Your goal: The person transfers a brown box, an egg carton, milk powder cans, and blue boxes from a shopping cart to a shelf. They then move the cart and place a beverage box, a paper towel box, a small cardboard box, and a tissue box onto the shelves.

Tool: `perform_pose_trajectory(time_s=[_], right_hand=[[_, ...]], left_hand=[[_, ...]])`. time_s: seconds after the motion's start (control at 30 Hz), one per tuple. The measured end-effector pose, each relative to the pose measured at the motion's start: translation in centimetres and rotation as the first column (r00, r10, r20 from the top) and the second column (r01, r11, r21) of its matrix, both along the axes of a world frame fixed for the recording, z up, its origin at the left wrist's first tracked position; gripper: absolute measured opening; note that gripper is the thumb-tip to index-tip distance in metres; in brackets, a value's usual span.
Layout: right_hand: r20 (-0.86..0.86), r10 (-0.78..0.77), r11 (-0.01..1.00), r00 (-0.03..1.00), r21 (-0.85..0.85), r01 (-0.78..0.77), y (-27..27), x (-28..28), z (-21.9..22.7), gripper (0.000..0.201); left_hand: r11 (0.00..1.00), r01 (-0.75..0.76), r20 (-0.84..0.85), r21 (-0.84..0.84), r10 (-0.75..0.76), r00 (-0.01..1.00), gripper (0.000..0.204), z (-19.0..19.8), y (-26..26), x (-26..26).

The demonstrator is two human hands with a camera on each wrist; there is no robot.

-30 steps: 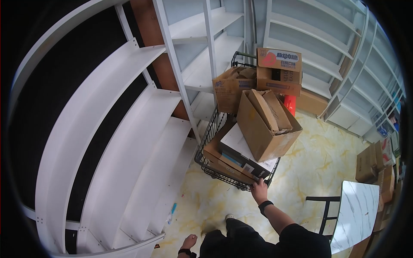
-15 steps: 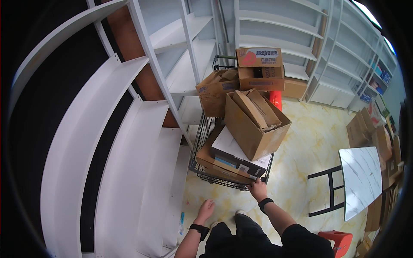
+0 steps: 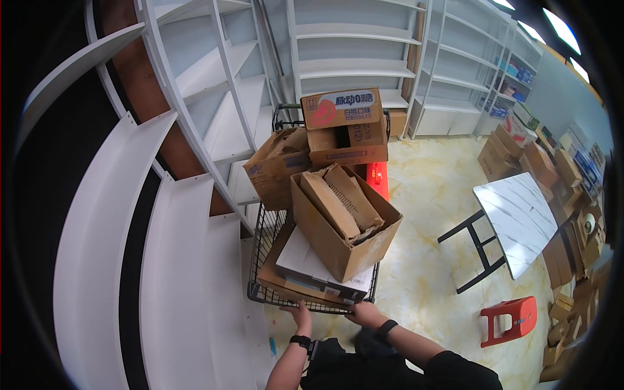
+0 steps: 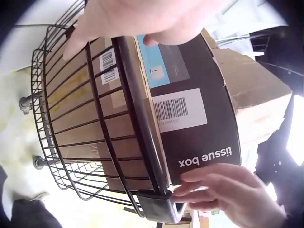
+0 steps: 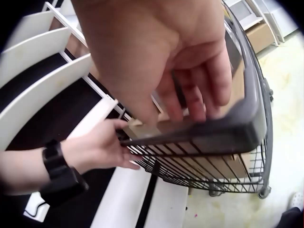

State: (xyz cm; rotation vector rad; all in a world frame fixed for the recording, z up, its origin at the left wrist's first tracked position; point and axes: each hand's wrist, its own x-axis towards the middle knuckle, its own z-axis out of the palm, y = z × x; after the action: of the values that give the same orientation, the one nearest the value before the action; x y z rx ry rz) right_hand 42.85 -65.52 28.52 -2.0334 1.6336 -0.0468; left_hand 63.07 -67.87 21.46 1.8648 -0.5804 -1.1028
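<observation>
Gripping the near rim of the cart (image 3: 311,305) with both hands: left hand (image 3: 301,316) curling over the dark top bar toward its left end, right hand (image 3: 365,314) wrapping fingers round the bar at the right corner. Wearing a black band on each wrist.

Standing on the marbled yellow floor (image 3: 429,260), just beside the white shelving (image 3: 188,260) on the left: a black wire basket cart, thin vertical and horizontal rods, a thicker dark top rail with a rounded grey corner piece, small wheels showing under the basket in the wrist views.

Lying flat at the near end of the basket: a dark box (image 4: 190,104) lettered "tissue box", carrying a white barcode label and a blue strip, resting on a flat brown carton (image 4: 85,118) with more barcodes.

Sitting on top of that, tilting slightly: an open brown box (image 3: 343,221) holding folded cardboard sheets.

Leaning further back, at the left: a crumpled open carton (image 3: 273,168); beside it, stacking highest, a printed box (image 3: 344,127) with a red mark and Chinese lettering.

Showing behind the open box: something red (image 3: 377,179), mostly hidden.

Standing well apart to the right: a marble-topped table (image 3: 520,218) on black legs and a red stool (image 3: 510,318). Piling beyond, along the far right: more cartons (image 3: 520,159).
</observation>
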Motion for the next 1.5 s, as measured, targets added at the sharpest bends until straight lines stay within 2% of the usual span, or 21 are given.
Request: perform_pose_trajectory(time_s=[0.1, 0.17, 0.2, 0.27, 0.33, 0.4, 0.47, 0.57, 0.63, 0.73, 0.8, 0.83, 0.9, 0.93, 1.0, 1.13, 1.23, 1.3, 1.37, 1.43, 1.5], right_hand=[[0.279, 0.208, 0.951, 0.937, 0.165, -0.260, 0.1, -2.3, 3.9, 0.031], [0.391, 0.166, 0.914, 0.905, 0.284, -0.291, -0.5, -5.5, 7.2, 0.032], [0.492, 0.113, 0.857, 0.863, 0.391, -0.336, -1.2, -7.1, 8.9, 0.033], [0.409, -0.329, 0.710, 0.851, 0.702, -0.063, -3.0, -10.1, 10.8, 0.033], [0.290, -0.520, 0.754, 0.804, 0.598, 0.272, -5.2, -13.5, 7.4, 0.030], [0.246, -0.700, 0.698, 0.671, 0.435, 0.569, -8.2, -15.4, 2.4, 0.032], [0.168, -0.709, 0.703, 0.685, 0.248, 0.667, -11.4, -15.2, -0.1, 0.031], [0.378, -0.700, 0.709, 0.606, 0.260, 0.655, -13.8, -14.3, -3.4, 0.032], [0.563, -0.663, 0.714, 0.494, 0.274, 0.645, -14.7, -13.4, -5.3, 0.032], [0.778, -0.561, 0.718, 0.282, 0.288, 0.634, -15.7, -12.6, -7.6, 0.034], [0.879, -0.460, 0.724, 0.124, 0.291, 0.626, -16.1, -12.6, -8.9, 0.034], [0.878, -0.463, 0.721, 0.124, 0.292, 0.628, -16.1, -12.8, -9.3, 0.034], [0.798, -0.381, 0.812, 0.467, 0.047, 0.582, -16.2, -14.1, -10.2, 0.038], [0.797, -0.384, 0.809, 0.467, 0.047, 0.585, -16.5, -14.6, -10.7, 0.038], [0.667, -0.404, 0.821, 0.626, -0.038, 0.570, -17.8, -15.8, -13.1, 0.036], [0.712, -0.424, 0.802, 0.560, 0.008, 0.597, -17.9, -15.9, -14.2, 0.041], [0.663, -0.449, 0.773, 0.599, -0.048, 0.633, -17.1, -15.6, -8.7, 0.045], [0.681, -0.586, 0.786, 0.439, 0.345, 0.513, -16.8, -16.0, -6.7, 0.044], [0.647, -0.654, 0.725, 0.392, 0.388, 0.569, -15.9, -15.1, -4.3, 0.044], [0.612, -0.714, 0.660, 0.342, 0.424, 0.620, -16.2, -14.9, -3.1, 0.043], [0.673, -0.735, 0.571, 0.086, 0.546, 0.613, -17.3, -15.5, -3.5, 0.045]], left_hand=[[0.999, 0.014, 0.004, 0.043, -0.014, 1.000, 0.091, 1.9, 0.8, 0.5], [0.998, 0.016, 0.006, 0.066, -0.017, 1.000, 0.092, 1.9, 1.2, 1.0], [1.000, 0.013, 0.031, 0.016, -0.013, 0.999, 0.092, 0.3, 1.5, 1.6], [0.999, 0.012, 0.057, -0.030, -0.011, 0.998, 0.092, -0.1, 1.5, 2.4], [0.994, 0.083, -0.019, -0.066, -0.084, 0.996, 0.093, 0.9, 2.0, 2.8], [0.988, 0.123, 0.049, -0.094, -0.119, 0.992, 0.093, -0.1, 2.1, 3.6], [0.979, 0.162, 0.116, -0.122, -0.148, 0.982, 0.092, 0.1, 2.0, 4.0], [0.967, 0.254, 0.132, -0.014, -0.250, 0.959, 0.094, 2.5, 1.5, 4.7], [0.896, 0.440, -0.021, 0.055, -0.439, 0.898, 0.095, 3.6, 1.4, 5.4], [0.902, 0.431, -0.088, 0.009, -0.429, 0.899, 0.086, -3.6, 1.9, 8.1], [0.933, 0.358, -0.049, 0.028, -0.356, 0.933, 0.086, -1.9, 1.8, 6.5], [0.958, 0.283, -0.012, 0.048, -0.283, 0.959, 0.086, -0.4, 1.7, 5.9], [0.944, 0.321, 0.076, 0.079, -0.327, 0.942, 0.086, 1.0, 1.2, 5.5], [0.930, 0.351, 0.164, 0.112, -0.366, 0.916, 0.086, 1.5, 1.1, 5.4], [0.923, 0.380, 0.092, 0.059, -0.384, 0.919, 0.084, 0.9, 1.1, 5.6], [0.839, 0.544, -0.079, 0.027, -0.540, 0.838, 0.084, 1.5, 0.6, 6.6], [0.898, 0.439, 0.058, -0.007, -0.438, 0.897, 0.085, -0.4, 0.4, 6.3], [0.917, 0.397, 0.025, -0.037, -0.396, 0.918, 0.088, 0.0, 0.3, 6.4], [0.935, 0.348, -0.015, -0.072, -0.350, 0.937, 0.091, 0.2, 0.0, 6.6], [0.905, 0.426, -0.066, -0.024, -0.426, 0.902, 0.094, -0.9, -0.4, 7.4], [0.923, 0.385, 0.009, -0.002, -0.385, 0.923, 0.095, -2.0, -0.8, 7.0]])
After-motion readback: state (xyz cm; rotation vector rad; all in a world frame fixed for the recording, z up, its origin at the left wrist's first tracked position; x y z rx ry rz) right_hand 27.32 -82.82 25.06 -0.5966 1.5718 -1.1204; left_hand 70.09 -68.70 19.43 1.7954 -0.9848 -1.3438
